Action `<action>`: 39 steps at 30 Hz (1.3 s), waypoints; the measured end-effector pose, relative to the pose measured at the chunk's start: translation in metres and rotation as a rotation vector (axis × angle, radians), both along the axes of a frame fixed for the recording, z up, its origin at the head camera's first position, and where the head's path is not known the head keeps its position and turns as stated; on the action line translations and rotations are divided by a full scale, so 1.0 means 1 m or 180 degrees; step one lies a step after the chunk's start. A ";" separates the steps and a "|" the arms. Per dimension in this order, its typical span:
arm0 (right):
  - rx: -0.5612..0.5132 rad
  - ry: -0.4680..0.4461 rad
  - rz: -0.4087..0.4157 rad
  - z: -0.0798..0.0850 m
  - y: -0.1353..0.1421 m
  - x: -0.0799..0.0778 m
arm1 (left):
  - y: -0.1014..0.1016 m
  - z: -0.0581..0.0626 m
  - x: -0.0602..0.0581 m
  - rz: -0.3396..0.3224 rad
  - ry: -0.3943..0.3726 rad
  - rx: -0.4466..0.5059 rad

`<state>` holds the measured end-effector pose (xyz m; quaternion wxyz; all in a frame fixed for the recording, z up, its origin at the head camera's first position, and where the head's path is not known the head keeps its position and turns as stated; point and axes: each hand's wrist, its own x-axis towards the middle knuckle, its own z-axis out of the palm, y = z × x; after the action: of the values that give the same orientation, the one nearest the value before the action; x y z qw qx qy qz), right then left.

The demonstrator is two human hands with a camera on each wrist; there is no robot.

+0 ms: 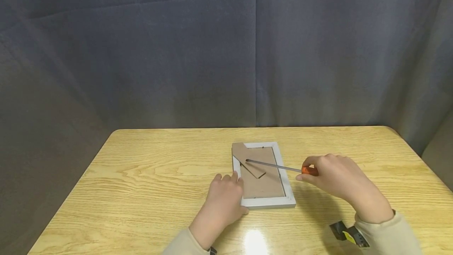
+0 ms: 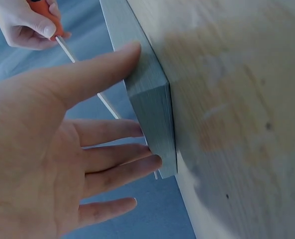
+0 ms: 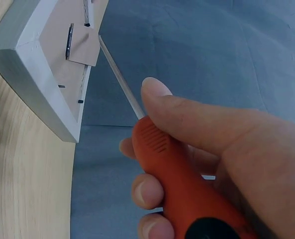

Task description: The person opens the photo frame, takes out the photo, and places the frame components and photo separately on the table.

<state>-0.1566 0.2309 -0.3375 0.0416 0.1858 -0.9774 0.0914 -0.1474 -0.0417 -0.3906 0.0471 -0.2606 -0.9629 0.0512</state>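
A white picture frame lies on its face, its brown backing board upward and a stand leg slanting across it. My left hand rests at the frame's near left corner. In the left wrist view, the thumb touches one outer side, and the nearly straight fingers reach another side. My right hand grips a screwdriver by its orange handle, thumb along the top. The screwdriver's long metal shaft extends leftward over the frame, its tip overlapping the stand leg in the head view.
Small dark tabs sit along the frame's inner edge. The wooden table ends at a dark grey curtain behind it. A black strap device is by the right sleeve.
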 end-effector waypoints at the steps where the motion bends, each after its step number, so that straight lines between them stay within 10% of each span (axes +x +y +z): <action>1: 0.0005 -0.0002 -0.0002 0.000 0.000 0.000 | -0.001 0.001 0.000 0.0001 -0.0019 0.0021; 39: 0.0068 0.0103 0.0105 -0.007 -0.015 0.003 | -0.019 0.005 -0.011 0.0166 -0.0789 0.0811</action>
<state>-0.1534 0.2157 -0.3449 0.0540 0.2038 -0.9744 0.0786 -0.1581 -0.0607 -0.3859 -0.0407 -0.2319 -0.9665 -0.1025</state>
